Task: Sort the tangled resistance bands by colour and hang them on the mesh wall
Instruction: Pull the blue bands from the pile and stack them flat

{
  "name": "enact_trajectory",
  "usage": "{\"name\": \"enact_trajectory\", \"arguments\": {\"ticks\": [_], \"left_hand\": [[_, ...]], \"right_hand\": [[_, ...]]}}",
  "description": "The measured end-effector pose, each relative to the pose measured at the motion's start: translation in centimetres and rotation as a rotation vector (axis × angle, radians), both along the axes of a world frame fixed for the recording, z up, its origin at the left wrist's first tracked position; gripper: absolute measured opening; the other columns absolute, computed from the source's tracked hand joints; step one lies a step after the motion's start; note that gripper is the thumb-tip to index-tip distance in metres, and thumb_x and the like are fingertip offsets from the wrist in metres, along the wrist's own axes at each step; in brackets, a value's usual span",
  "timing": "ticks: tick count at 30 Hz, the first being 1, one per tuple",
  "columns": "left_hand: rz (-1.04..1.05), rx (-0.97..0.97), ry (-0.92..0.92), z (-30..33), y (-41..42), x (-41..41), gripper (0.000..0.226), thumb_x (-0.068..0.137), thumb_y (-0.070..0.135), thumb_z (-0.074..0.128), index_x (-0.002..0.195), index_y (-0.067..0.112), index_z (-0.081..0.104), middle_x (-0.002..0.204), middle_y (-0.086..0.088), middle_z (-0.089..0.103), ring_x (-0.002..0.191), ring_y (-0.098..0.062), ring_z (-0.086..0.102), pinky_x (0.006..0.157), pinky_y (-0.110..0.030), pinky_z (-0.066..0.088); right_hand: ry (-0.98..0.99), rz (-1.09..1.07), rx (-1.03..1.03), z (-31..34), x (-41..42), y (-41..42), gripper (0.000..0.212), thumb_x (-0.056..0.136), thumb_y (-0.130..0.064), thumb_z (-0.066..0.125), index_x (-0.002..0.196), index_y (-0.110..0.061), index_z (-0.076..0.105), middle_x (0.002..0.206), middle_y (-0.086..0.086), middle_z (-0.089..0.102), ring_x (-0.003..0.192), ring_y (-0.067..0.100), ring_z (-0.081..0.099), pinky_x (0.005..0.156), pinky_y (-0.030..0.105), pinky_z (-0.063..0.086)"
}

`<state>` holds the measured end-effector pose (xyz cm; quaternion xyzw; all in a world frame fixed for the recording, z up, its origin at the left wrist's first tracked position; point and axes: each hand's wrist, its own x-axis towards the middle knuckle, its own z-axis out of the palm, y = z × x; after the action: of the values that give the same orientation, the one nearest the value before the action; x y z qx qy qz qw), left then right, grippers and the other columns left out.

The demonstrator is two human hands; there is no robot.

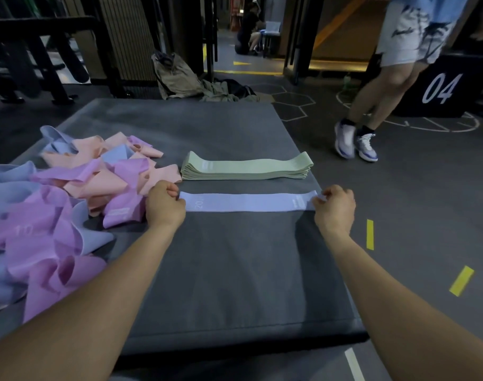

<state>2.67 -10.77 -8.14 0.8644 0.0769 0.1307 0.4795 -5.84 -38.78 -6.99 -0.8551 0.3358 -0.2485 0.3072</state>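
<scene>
Green stack (246, 165) beyond blue band (248, 202); tangled pile (64, 193) left.

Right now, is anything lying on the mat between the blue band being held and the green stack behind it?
Nothing visible. The blue band, pinched at its ends by the left hand and right hand, lies flat, with only bare mat between it and the green stack.

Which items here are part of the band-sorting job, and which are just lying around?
Job: blue band pinched by left hand and right hand; green stack; unsorted pile; grey mat.
Lying about: bag, black box marked 04.
</scene>
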Motion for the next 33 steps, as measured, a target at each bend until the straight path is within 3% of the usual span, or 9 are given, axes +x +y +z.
{"name": "enact_trajectory", "arguments": {"ticks": [4, 8, 12, 24, 28, 33], "left_hand": [[-0.047, 0.046, -0.004, 0.2, -0.1, -0.1, 0.023, 0.083, 0.002, 0.058, 0.105, 0.004, 0.061, 0.110, -0.013, 0.065, 0.102, -0.030, 0.060, 0.090, -0.032, 0.045], [-0.060, 0.077, 0.015, 0.2, 0.0, -0.3, 0.025, 0.084, 0.000, 0.056, 0.108, 0.003, 0.064, 0.113, -0.013, 0.066, 0.105, -0.029, 0.061, 0.096, -0.033, 0.046], [-0.070, 0.081, 0.019, 0.1, 0.1, -0.3, 0.027, 0.081, -0.004, 0.057, 0.105, 0.005, 0.067, 0.111, -0.013, 0.067, 0.104, -0.029, 0.062, 0.095, -0.034, 0.047], [-0.118, 0.086, 0.028, 0.4, 0.5, -0.8, 0.024, 0.082, -0.001, 0.060, 0.104, 0.005, 0.066, 0.109, -0.012, 0.067, 0.100, -0.027, 0.062, 0.090, -0.029, 0.045], [-0.184, 0.131, -0.016, 1.5, 1.0, -1.9, 0.024, 0.084, 0.003, 0.060, 0.108, 0.007, 0.064, 0.110, -0.010, 0.066, 0.102, -0.025, 0.061, 0.090, -0.026, 0.043], [-0.233, 0.146, -0.177, 4.0, 3.0, -3.5, 0.028, 0.081, -0.001, 0.058, 0.106, 0.008, 0.065, 0.112, -0.007, 0.064, 0.102, -0.021, 0.061, 0.093, -0.032, 0.048]], "right_hand": [[0.052, 0.385, -0.287, 0.6, 0.4, 2.1, 0.041, 0.084, -0.025, 0.066, 0.122, -0.013, 0.058, 0.128, 0.010, 0.051, 0.117, 0.032, 0.042, 0.094, 0.036, 0.034], [0.229, 0.674, -0.361, 0.6, 1.6, 3.9, 0.053, 0.086, -0.038, 0.062, 0.135, -0.023, 0.047, 0.142, -0.001, 0.043, 0.129, 0.024, 0.036, 0.105, 0.035, 0.027], [0.335, 0.725, -0.320, 0.6, 2.0, 3.7, 0.056, 0.089, -0.042, 0.056, 0.140, -0.023, 0.040, 0.148, 0.001, 0.038, 0.133, 0.026, 0.035, 0.113, 0.038, 0.022], [0.308, 0.758, -0.337, 1.2, 1.7, 4.2, 0.045, 0.089, -0.033, 0.060, 0.130, -0.018, 0.052, 0.138, 0.003, 0.049, 0.125, 0.029, 0.044, 0.109, 0.039, 0.028], [0.219, 0.766, -0.312, 2.0, 2.0, 6.8, 0.039, 0.087, -0.024, 0.062, 0.125, -0.015, 0.058, 0.129, 0.008, 0.053, 0.120, 0.033, 0.046, 0.099, 0.035, 0.036], [0.117, 0.820, -0.214, 4.2, 2.7, 12.6, 0.038, 0.091, -0.016, 0.058, 0.128, -0.010, 0.055, 0.129, 0.011, 0.052, 0.119, 0.025, 0.049, 0.096, 0.027, 0.035]]}}
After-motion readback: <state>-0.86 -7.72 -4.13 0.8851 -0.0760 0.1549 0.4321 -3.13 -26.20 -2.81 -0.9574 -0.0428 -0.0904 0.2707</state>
